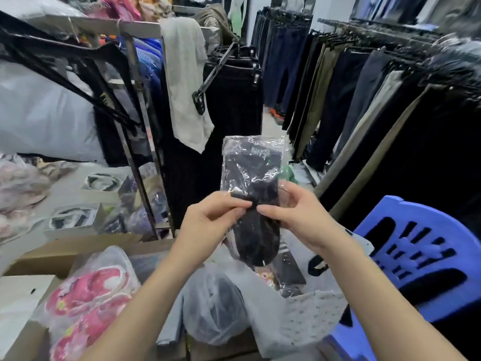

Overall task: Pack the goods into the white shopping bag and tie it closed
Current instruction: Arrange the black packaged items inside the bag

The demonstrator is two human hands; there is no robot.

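Note:
A clear plastic packet of black socks (250, 175) stands upright in mid-air at the centre. My left hand (208, 222) pinches its lower left side and my right hand (299, 212) grips its lower right side, fingertips nearly meeting on the dark fabric. Below my hands lies the white shopping bag (260, 290), translucent and crumpled, with dark goods showing through it. A pale dotted cloth (320, 313) lies over the bag's right side.
A packet of pink items (86, 300) rests on cardboard boxes (52, 256) at lower left. A blue plastic stool (421, 254) stands at right. Racks of hanging trousers (364, 100) line the right side, and a metal rack (140, 121) with clothes stands ahead on the left.

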